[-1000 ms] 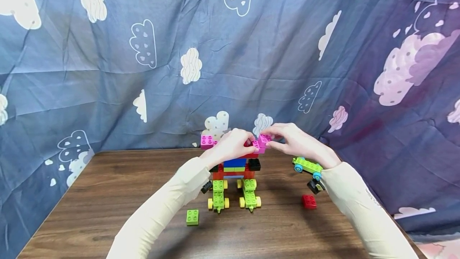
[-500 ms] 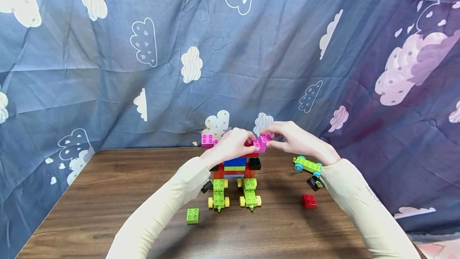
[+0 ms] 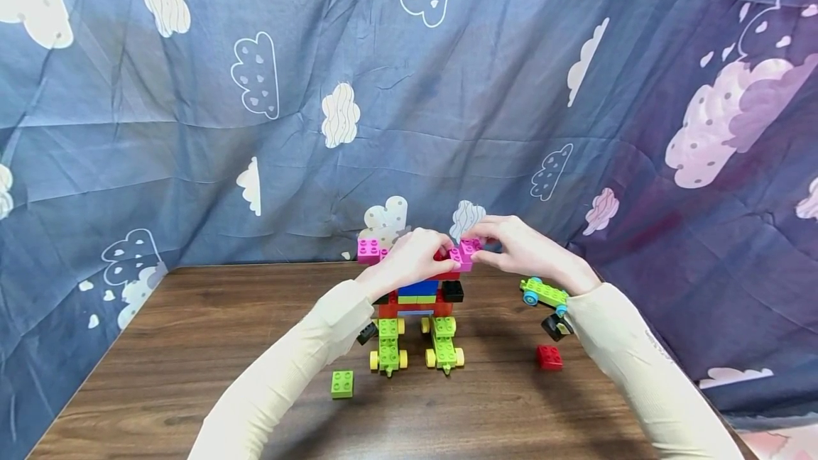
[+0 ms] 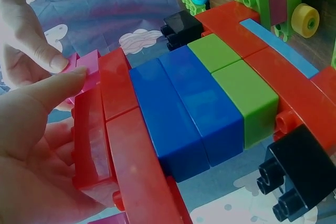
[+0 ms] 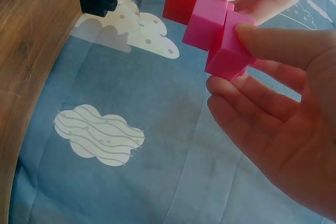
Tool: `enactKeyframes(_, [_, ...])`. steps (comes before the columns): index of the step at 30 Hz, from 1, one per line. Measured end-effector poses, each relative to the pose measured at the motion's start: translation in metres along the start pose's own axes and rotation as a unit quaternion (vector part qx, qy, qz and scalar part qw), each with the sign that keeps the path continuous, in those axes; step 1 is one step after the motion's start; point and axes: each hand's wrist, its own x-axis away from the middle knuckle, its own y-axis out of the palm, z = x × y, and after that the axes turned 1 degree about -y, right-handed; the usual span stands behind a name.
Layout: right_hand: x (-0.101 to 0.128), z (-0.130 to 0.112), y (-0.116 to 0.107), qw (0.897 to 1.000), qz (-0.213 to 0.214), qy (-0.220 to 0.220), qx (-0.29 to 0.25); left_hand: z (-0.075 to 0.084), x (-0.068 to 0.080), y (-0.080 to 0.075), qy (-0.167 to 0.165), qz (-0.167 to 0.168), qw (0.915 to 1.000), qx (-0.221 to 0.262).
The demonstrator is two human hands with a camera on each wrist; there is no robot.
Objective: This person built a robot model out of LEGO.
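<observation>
In the head view, a toy figure of building bricks stands on the table, with stacked blue bricks (image 3: pixel 417 289) in its middle and two lime wheeled bases (image 3: pixel 388 353) as feet. My left hand (image 3: pixel 412 258) reaches round its top, its thumb on the inner pink brick (image 5: pixel 206 17) beside a red brick (image 5: pixel 181 1). My right hand (image 3: pixel 524 253) pinches the outer pink brick (image 5: pixel 231 48) between thumb and fingers. Both pink bricks touch, the outer one set higher and farther out. Another pink brick (image 3: pixel 368 250) tops the figure's left side. My left hand hides much of the figure's top.
A lime brick (image 3: pixel 342 384) lies front left on the wooden table (image 3: pixel 243 346). At the right are a red brick (image 3: pixel 549 357), a black piece (image 3: pixel 554 327) and a lime wheeled base (image 3: pixel 540 292) with blue wheels. A cloud-patterned cloth (image 3: pixel 409 126) hangs behind.
Both hands keep their hold at the pink bricks. My right wrist and sleeve have shifted slightly to the left; the figure and loose bricks stay where they were.
</observation>
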Motion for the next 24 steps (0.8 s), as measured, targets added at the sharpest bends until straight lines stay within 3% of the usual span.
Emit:
enactKeyframes(18, [-0.0009,-0.0021,0.0045,0.999,0.012,0.013,0.038,-0.0001,0.0002,0.0010,0.004,0.013,0.9998,-0.012])
enactKeyframes(24, [0.0014,-0.0017,0.0036,1.000,0.014,0.011,0.026,-0.0004,0.0006,0.0016,0.003,0.011,0.9998,-0.013])
